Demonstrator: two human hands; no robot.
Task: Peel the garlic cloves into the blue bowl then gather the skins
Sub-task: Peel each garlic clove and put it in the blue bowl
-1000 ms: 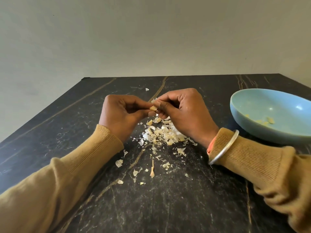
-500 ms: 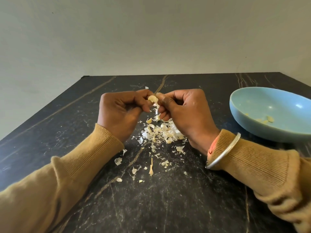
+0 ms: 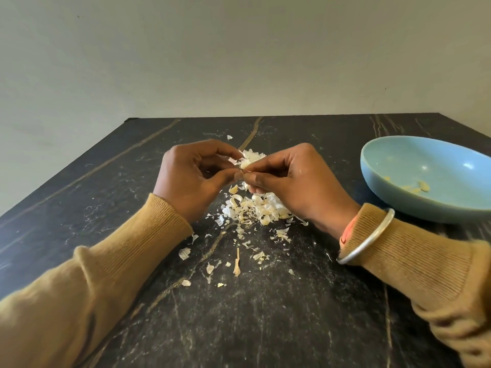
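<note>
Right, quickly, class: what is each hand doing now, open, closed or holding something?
Left hand: pinches the garlic clove between thumb and fingertips.
Right hand: pinches the same garlic clove from the other side.

Blue bowl (image 3: 414, 158); black table (image 3: 292, 328), gold veins; mustard sleeves (image 3: 119, 261); skins (image 3: 255, 211) whitish, perhaps cream.

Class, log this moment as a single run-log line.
step: peeling | left hand: pinches garlic clove | right hand: pinches same clove | skins: piled on table | blue bowl: peeled cloves inside
</note>
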